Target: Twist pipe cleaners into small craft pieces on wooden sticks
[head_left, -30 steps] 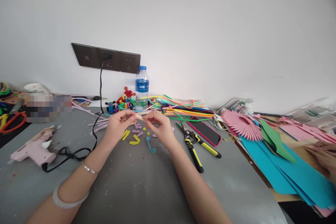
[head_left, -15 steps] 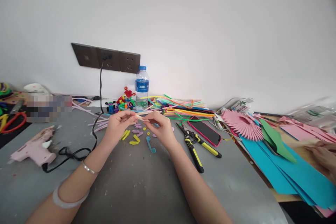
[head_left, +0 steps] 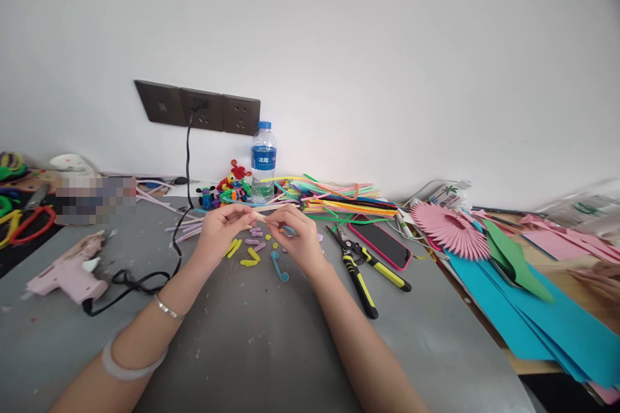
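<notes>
Strip, pale and thin (head_left: 260,215), one: spanning the fingertips of both hands above the grey tabletop (head_left: 242,348), in front of the bottle. Left hand (head_left: 225,229): pinching the strip's left part between thumb and fingers, wrist wearing two bangles. Right hand (head_left: 299,235): gripping the strip's right part in a like pinch, fingers curling.

Small pieces, lying below and between the hands: purple pieces (head_left: 255,234), several; yellow pieces (head_left: 250,263), some straight, some forming a V; blue piece (head_left: 278,269), one, curling at its ends.

Right of the right hand: pliers (head_left: 359,277), black and yellow, handles spreading apart; phone (head_left: 380,245), pink-edged, lying just beside them, screen showing dark.

Behind the hands: bottle (head_left: 264,160), blue-labelled, standing upright near the wall; figures (head_left: 236,186), multicoloured, sitting at its left; fuzzy stems (head_left: 351,204), many colours, lying in a heap at its right.

Far left: glue gun (head_left: 72,276), pink, lying on its side, black cord (head_left: 188,161) rising to the wall sockets (head_left: 201,110); scissors (head_left: 36,226), orange-handled, resting beyond.

Far right: pleated paper (head_left: 472,242), pink, fanning round; green paper (head_left: 520,271), overlapping blue sheets (head_left: 562,332); another person's hand (head_left: 600,281), partly showing at the edge, its grip impossible to tell.
</notes>
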The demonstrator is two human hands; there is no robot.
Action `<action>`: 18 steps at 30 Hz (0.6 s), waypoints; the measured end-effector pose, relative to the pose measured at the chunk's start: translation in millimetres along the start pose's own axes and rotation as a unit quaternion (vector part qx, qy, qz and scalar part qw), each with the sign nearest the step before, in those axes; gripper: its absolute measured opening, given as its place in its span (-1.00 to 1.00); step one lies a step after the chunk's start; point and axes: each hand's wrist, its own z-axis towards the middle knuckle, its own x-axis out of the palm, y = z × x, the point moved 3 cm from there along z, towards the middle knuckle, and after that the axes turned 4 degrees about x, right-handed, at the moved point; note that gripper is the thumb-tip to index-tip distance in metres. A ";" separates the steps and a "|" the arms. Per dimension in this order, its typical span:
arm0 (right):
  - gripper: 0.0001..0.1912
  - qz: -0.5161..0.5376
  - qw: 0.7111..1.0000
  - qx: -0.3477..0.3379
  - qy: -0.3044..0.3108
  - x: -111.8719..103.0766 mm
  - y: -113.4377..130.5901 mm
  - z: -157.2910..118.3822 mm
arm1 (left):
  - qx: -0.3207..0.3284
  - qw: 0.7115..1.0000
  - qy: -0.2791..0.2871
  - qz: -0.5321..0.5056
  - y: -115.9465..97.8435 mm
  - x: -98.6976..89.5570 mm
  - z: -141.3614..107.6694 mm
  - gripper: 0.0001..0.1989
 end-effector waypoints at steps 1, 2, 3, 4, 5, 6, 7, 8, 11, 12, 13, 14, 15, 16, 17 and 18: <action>-0.85 -0.005 1.000 -0.004 -0.002 0.7 -0.5 -0.4 | -0.003 1.000 -0.001 -0.001 0.1 -0.1 0.1 -0.60; -0.85 -0.008 1.000 -0.009 -0.004 1.3 -0.8 -0.7 | -0.005 1.000 -0.002 -0.003 0.0 -0.1 0.2 -0.60; -0.85 -0.011 1.000 -0.016 -0.007 1.9 -0.8 -1.0 | -0.007 1.000 -0.002 -0.006 -0.3 -0.2 0.3 -0.60; -0.85 -0.012 1.000 -0.023 -0.010 2.3 -0.6 -1.0 | -0.009 1.000 -0.003 -0.008 -0.6 -0.2 0.4 -0.60; -0.86 -0.013 0.999 -0.031 -0.014 2.6 -0.1 -1.0 | -0.011 1.000 -0.003 -0.011 -1.0 -0.1 0.5 -0.60; -0.87 -0.014 0.999 -0.040 -0.017 2.7 0.4 -0.9 | -0.012 1.000 -0.003 -0.013 -1.3 0.0 0.5 -0.61; -0.87 -0.014 0.999 -0.048 -0.021 2.7 0.9 -0.7 | -0.013 1.000 -0.001 -0.014 -1.5 0.3 0.6 -0.61; -0.88 -0.015 0.998 -0.055 -0.024 2.7 1.3 -0.6 | -0.014 1.000 0.000 -0.015 -1.7 0.6 0.5 -0.62; -0.86 -0.020 0.997 -0.069 -0.040 2.3 1.4 -1.0 | -0.015 1.000 0.004 -0.014 -2.2 1.3 0.0 -0.62; -0.85 -0.023 0.996 -0.071 -0.047 2.2 1.1 -1.4 | -0.015 1.000 0.004 -0.013 -2.3 1.4 -0.3 -0.61; -0.84 -0.027 0.996 -0.072 -0.053 2.1 0.6 -1.9 | -0.014 1.000 0.005 -0.011 -2.4 1.3 -0.6 -0.61; -0.84 -0.032 0.995 -0.074 -0.059 2.2 0.2 -2.4 | -0.013 1.000 0.006 -0.007 -2.4 1.1 -0.9 -0.61; -0.83 -0.037 0.995 -0.075 -0.062 2.4 -0.3 -2.9 | -0.012 1.000 0.007 -0.002 -2.5 0.9 -1.1 -0.60; -0.83 -0.041 0.994 -0.076 -0.064 2.6 -0.6 -3.3 | -0.011 1.000 0.009 0.003 -2.4 0.6 -1.2 -0.60; -0.83 -0.043 0.994 -0.078 -0.066 2.8 -0.8 -3.6 | -0.010 1.000 0.009 0.007 -2.4 0.4 -1.4 -0.61; -0.83 -0.045 0.993 -0.081 -0.068 2.9 -0.8 -3.8 | -0.008 1.000 0.010 0.011 -2.5 0.3 -1.4 -0.61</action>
